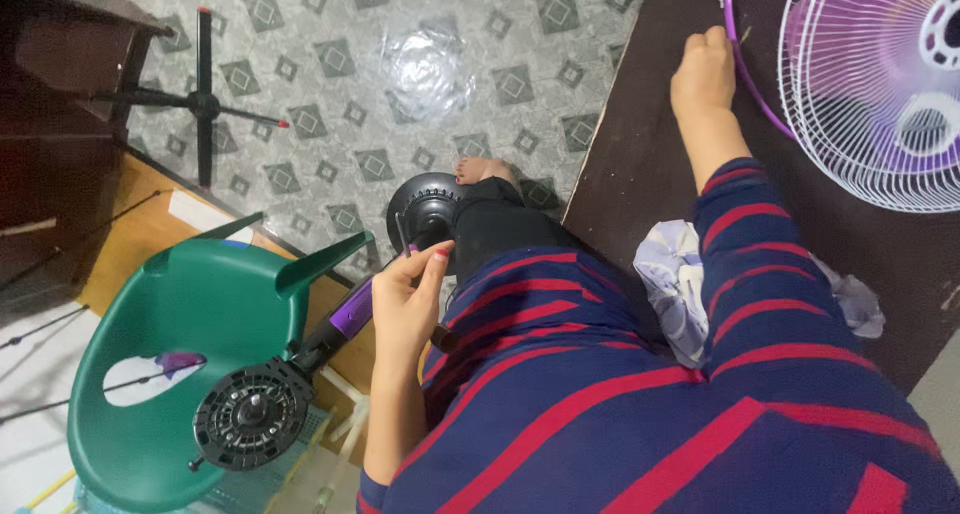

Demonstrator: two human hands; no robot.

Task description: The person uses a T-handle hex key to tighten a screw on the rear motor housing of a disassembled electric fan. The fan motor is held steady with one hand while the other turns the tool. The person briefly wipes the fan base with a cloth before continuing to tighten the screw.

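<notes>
The left hand (pixel 405 299) grips the purple fan pole (pixel 350 314) at 7 o'clock, with the black motor head (pixel 250 417) resting on one green chair (pixel 180 324). The right hand (pixel 703 69), at 1 o'clock, curls on one purple ring (pixel 755 84) beside one white fan grille (pixel 870 84). It looks like putting-together time; next the grille needs lifting to the motor.

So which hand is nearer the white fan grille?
Right. The right hand rests on the dark table beside the white fan grille; the left hand grips the purple fan stand, far away.
</notes>
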